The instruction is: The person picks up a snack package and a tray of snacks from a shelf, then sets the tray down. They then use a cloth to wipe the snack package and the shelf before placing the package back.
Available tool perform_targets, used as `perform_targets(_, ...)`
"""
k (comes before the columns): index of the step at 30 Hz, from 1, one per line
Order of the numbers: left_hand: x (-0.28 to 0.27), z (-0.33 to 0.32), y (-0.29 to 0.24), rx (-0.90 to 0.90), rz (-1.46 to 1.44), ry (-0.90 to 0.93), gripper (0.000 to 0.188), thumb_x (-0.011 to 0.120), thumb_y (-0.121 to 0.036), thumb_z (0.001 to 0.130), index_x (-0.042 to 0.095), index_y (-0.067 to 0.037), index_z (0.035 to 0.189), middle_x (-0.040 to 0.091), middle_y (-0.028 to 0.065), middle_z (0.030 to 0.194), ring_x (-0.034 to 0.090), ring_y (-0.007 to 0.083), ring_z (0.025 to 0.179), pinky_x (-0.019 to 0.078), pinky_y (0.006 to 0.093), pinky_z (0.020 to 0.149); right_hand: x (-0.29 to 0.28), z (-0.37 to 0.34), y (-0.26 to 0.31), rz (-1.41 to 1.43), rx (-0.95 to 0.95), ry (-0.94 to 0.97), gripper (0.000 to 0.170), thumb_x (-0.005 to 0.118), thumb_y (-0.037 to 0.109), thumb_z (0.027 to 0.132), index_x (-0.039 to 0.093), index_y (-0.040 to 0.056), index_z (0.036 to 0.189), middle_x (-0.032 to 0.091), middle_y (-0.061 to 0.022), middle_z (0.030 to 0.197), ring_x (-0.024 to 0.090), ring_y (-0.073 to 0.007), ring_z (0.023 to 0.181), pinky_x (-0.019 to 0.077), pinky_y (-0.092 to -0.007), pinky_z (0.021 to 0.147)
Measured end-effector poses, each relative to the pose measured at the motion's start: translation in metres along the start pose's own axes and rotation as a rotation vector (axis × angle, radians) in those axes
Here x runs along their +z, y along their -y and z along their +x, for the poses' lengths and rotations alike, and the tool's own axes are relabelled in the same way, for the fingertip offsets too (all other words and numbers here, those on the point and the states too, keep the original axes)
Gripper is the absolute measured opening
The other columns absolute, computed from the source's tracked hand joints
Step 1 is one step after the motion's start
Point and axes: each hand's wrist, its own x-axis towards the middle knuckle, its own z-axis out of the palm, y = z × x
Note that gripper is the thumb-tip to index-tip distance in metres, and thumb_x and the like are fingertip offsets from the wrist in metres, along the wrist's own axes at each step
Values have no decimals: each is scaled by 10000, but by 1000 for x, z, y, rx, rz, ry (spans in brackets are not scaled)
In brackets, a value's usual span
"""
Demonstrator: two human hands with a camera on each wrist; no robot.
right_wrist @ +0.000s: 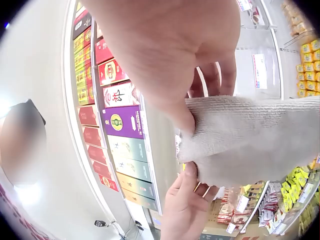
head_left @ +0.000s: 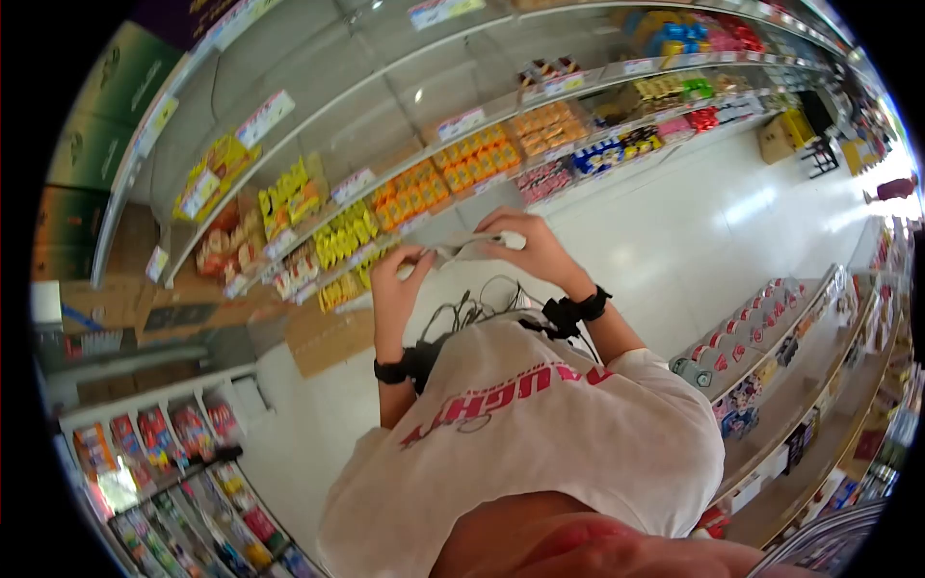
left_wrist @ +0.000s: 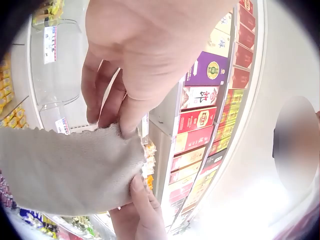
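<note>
A grey, ribbed cloth [head_left: 461,251] is stretched between my two hands in front of my chest, facing the shelves. My left hand [head_left: 397,275] pinches one end between thumb and fingers. At the opposite end, my right hand [head_left: 532,249] pinches it the same way. In the left wrist view, the folded cloth [left_wrist: 70,167] has a wavy upper edge, with left fingertips [left_wrist: 131,117] gripping that edge. The right wrist view shows the flat face of the cloth [right_wrist: 255,142], with the left thumb [right_wrist: 190,170] pressed against its lower corner.
Clear-fronted shelf bins ahead hold orange packets [head_left: 409,196] and yellow packets [head_left: 345,236]. Boxed goods, including a purple box [right_wrist: 122,121], fill another rack. Dark cables [head_left: 472,308] hang near my waist. A low shelf of round tubs [head_left: 737,337] stands on the right; flattened cardboard [head_left: 328,342] lies below the bins.
</note>
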Motion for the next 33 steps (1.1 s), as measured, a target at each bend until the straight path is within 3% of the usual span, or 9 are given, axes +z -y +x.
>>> perform_targets(4, 8, -1, -26, -8, 5, -7, 150, 751, -21, 854, 708, 28, 988, 698, 75, 866, 629, 130, 782, 504, 253, 740, -2, 1, -6, 42, 67, 21, 190, 742, 64, 856, 686, -42, 1004, 695, -133, 1033, 667, -257, 942, 510, -337, 845)
perform_targets(7, 13, -3, -26, -10, -35, -31, 128, 751, -12, 852, 700, 28, 961, 679, 89, 882, 637, 175, 763, 514, 278, 686, 2, -2, -24, 54, 121, 34, 189, 728, 56, 868, 680, -49, 1017, 693, -132, 1031, 661, -250, 938, 506, -329, 845)
perform_targets(13, 5, -27, -17, -33, -31, -92, 138, 761, -6, 841, 709, 23, 965, 666, 95, 912, 639, 182, 793, 534, 287, 695, 20, 2, -41, 120, 110, 149, 175, 654, 23, 918, 663, -59, 1072, 683, -144, 1072, 650, -254, 962, 497, -323, 888)
perform_targets(20, -33, -58, 3, -75, -101, -143, 164, 776, -33, 839, 649, 29, 920, 631, 86, 887, 629, 180, 771, 544, 284, 688, 58, 25, -14, 125, 74, 337, 198, 570, 16, 977, 627, -54, 1153, 666, -147, 1090, 629, -245, 1003, 473, -311, 919)
perform_targets(29, -132, -128, 47, -113, -196, -335, 157, 717, -104, 915, 627, 13, 971, 647, 84, 911, 634, 166, 797, 539, 298, 718, 191, 23, 15, -45, 121, 494, 279, 687, 136, 937, 629, -72, 1113, 655, -151, 998, 614, -217, 926, 474, -306, 867)
perform_targets(33, -184, -165, 71, -196, -273, -388, 183, 688, -136, 951, 639, 24, 1026, 682, 80, 956, 645, 146, 837, 526, 289, 767, 262, 26, 44, -51, 102, 474, 288, 656, 158, 967, 612, -99, 1088, 637, -181, 989, 599, -240, 889, 479, -316, 857)
